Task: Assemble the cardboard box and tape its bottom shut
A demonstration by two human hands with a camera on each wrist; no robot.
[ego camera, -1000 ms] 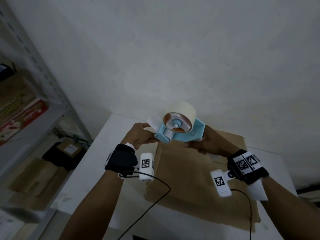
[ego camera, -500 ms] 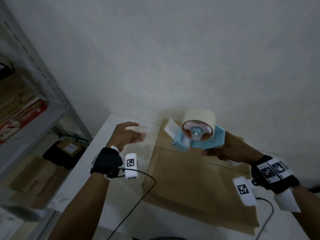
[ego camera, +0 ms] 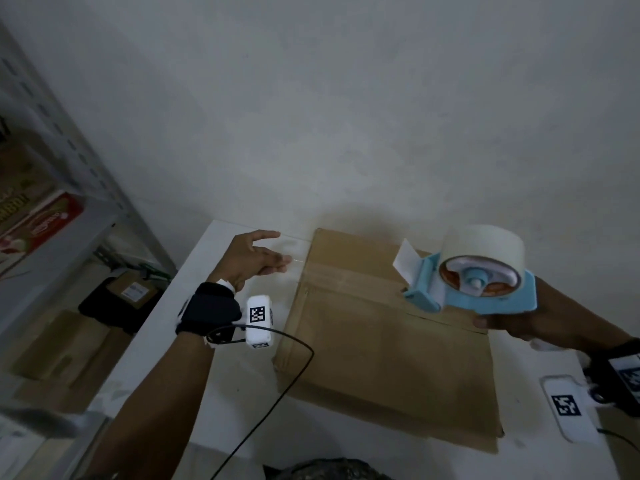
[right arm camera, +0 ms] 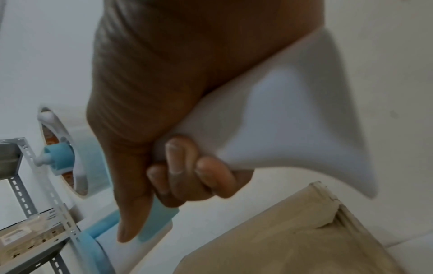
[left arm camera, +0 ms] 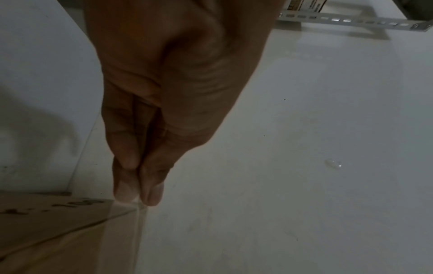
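Observation:
A flattened brown cardboard box lies on the white table. My right hand grips the white handle of a blue tape dispenser, held above the box's far right part. In the right wrist view my fingers curl round that handle, with the tape roll to the left. My left hand hovers left of the box's far left corner. In the left wrist view its thumb and forefinger pinch the end of a clear tape strip that runs over the box corner.
A grey metal shelf with cartons stands at the left, and more boxes lie on the floor beneath it. A white wall rises right behind the table. A black cable hangs from my left wrist over the table's front part.
Both hands were together at the dispenser. Now they are apart: the right hand carried the dispenser to the right, and the left hand moved left with the tape end.

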